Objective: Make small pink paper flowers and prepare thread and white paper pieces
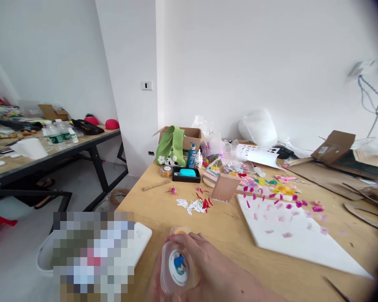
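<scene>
This looks like a small craft workshop: bright petals [299, 204] lie spread over a white board [299, 248] on a wooden worktable [220, 230], near little heaps of white pieces [195, 205]. Cardboard [334, 147] crowds the back, and a second, metal-legged table [96, 161] is just as cluttered (plastic bottles [61, 128] included), against plain white walls [227, 54].

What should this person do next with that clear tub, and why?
Probably lower the clear tub onto the wooden tabletop, on the near side of the white pieces. Both hands seem occupied holding it, so setting it down could free them, and the bare wood there looks roomy enough.
</scene>
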